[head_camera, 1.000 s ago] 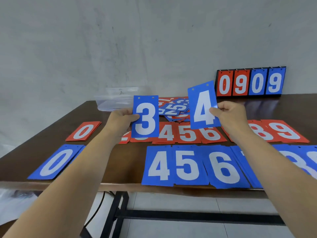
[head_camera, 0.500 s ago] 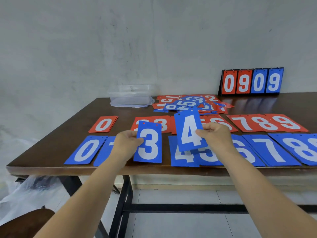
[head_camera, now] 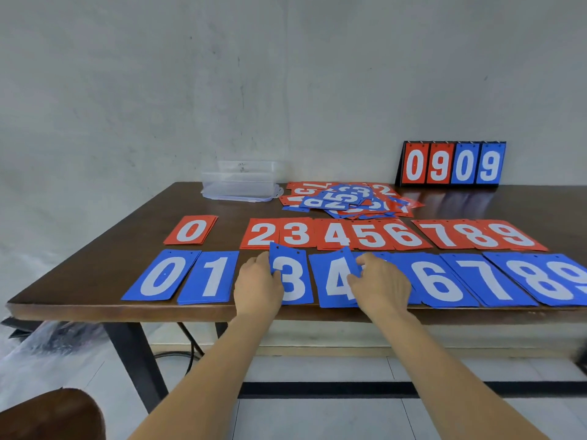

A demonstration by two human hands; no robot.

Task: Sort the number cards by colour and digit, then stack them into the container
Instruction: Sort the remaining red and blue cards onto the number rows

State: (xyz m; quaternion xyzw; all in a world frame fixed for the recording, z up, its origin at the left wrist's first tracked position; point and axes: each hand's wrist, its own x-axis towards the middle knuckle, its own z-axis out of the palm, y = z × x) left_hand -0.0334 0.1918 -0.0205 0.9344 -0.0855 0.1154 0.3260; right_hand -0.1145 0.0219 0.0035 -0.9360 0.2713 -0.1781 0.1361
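1. The left hand (head_camera: 259,285) is noted well in front of the container (head_camera: 239,181), at the near edge of the table (head_camera: 127,236). The blue 3 (head_camera: 293,281) is pinched at its left edge, thumb on the face and fingers curled beneath. The card is held low and nearly flat, judged so that it can be laid straight into its slot.
2. The right hand (head_camera: 379,285) is seen in front and to the right of the container. The blue 4 (head_camera: 336,274) is gripped at its right edge by bent fingers. The card sits on a blue 4 pile with its far corner still raised, so it is judged not yet released.
3. The blue row (head_camera: 440,284) is laid in digit order, 0 to 9, nearest the person. Whether a blue 2 lies under the left hand cannot be told.
4. The red row (head_camera: 374,236) is set between the blue row and the container. A gap is left after 0, presumably kept for a red 1.
5. The unsorted heap (head_camera: 346,200) lies just right of the container, so sorting is judged unfinished.
6. The container stands at the far edge with no cards seen inside; stacking is not yet begun.
7. A scoreboard (head_camera: 452,163) stands far right of the container, against the wall.
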